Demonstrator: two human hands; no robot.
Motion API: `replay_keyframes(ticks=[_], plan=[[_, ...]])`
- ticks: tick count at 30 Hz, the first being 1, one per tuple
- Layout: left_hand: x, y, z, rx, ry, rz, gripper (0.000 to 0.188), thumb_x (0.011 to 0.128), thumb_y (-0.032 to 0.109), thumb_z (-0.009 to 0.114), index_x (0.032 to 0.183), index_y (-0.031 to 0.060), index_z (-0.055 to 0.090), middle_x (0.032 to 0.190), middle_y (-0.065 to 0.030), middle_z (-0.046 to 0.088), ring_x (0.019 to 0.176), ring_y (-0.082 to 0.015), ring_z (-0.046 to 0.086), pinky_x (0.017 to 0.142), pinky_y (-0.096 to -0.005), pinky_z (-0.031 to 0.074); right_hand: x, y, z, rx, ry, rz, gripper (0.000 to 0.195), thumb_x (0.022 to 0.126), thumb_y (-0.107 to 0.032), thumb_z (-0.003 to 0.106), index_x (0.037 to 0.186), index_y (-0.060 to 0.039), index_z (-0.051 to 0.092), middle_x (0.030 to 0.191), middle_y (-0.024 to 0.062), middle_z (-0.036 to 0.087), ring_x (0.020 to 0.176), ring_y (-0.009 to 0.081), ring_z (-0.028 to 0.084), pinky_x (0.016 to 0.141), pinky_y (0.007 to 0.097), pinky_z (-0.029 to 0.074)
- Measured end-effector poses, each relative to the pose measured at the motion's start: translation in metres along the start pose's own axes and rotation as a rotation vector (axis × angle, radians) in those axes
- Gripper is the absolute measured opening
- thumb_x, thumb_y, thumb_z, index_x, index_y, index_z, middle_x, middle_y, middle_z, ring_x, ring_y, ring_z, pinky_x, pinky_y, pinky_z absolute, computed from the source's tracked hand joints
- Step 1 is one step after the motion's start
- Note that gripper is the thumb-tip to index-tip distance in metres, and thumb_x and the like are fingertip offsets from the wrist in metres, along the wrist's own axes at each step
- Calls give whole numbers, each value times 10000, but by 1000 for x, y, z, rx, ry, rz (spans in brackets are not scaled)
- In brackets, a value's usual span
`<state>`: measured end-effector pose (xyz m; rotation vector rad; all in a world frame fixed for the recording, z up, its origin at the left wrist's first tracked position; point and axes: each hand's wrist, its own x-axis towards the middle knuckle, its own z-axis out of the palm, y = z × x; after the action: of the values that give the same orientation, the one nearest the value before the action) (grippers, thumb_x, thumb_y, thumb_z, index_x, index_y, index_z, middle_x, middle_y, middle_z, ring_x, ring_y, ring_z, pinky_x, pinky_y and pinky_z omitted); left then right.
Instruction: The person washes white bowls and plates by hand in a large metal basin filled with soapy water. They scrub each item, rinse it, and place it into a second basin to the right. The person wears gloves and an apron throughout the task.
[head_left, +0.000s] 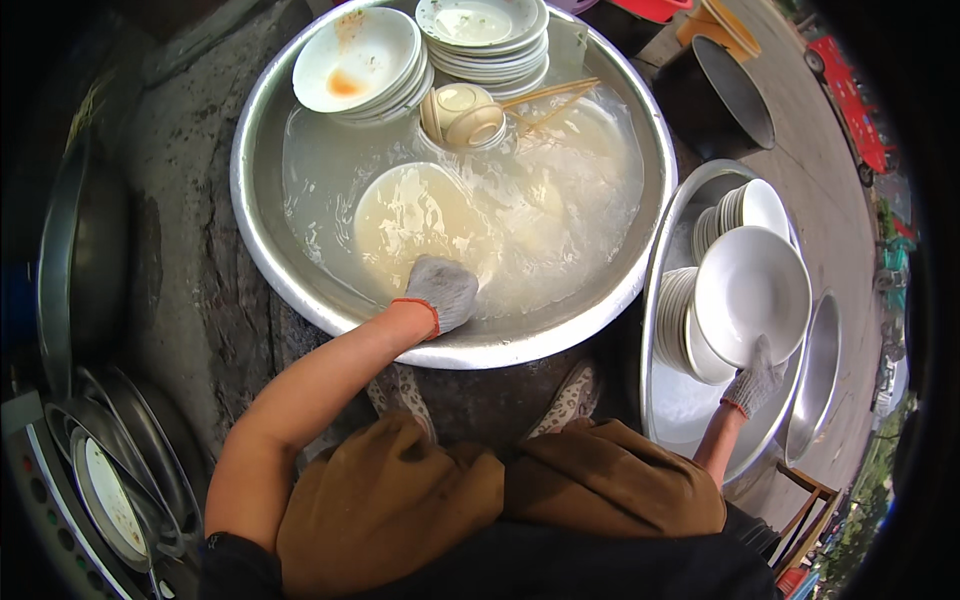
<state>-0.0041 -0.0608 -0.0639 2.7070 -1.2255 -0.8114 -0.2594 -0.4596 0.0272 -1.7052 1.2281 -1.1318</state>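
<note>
My left hand (444, 292), in a grey knit glove with an orange cuff, grips the near rim of a white plate (409, 217) in cloudy water; its fingertips are hidden. My right hand (756, 379), gloved alike, holds a shallow white bowl (750, 292) by its near rim, thumb on the inside. The bowl is tilted over the metal basin (675, 431) at my right, beside stacked white dishes (673, 319). The large round metal basin (465, 356) before me holds the water. Small bowls (472, 112) and chopsticks (551, 91) sit beyond my left hand.
Soiled white bowls (360, 64) and stacked plates (487, 56) stand at the large basin's far side. A dark bucket (712, 97) stands beyond the right basin. Metal pans (127, 457) lie at left. A wooden stool or chair (806, 510) is at lower right.
</note>
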Motion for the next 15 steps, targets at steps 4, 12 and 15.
replay_keyframes(ticks=[4, 12, 15], plan=[[-1, -3, 8, -152, 223, 24, 299, 812, 297, 627, 867, 23, 731, 799, -221, 695, 722, -383, 682, 715, -455, 540, 7, 71, -32, -100, -16, -40, 477, 936, -99, 652, 1370, 72, 549, 1128, 142, 689, 911, 202, 671, 797, 316, 557], [-18, -9, -37, -1565, 286, -266, 319, 850, 285, 779, 785, -6, 667, 699, -2, 618, 646, -81, 558, 591, -258, 456, -43, -14, -3, -381, -3, -349, 397, 986, -44, 566, 1375, 34, 571, 1287, 183, 640, 1195, 218, 608, 1003, 345, 516], [-18, 3, -45, -1672, 396, -213, 322, 874, 277, 762, 779, -10, 651, 689, 10, 605, 647, -74, 542, 599, -250, 458, -73, -59, 38, 207, -333, -41, 367, 1012, -46, 524, 1352, 89, 561, 1256, 212, 640, 1190, 260, 627, 1026, 371, 542]])
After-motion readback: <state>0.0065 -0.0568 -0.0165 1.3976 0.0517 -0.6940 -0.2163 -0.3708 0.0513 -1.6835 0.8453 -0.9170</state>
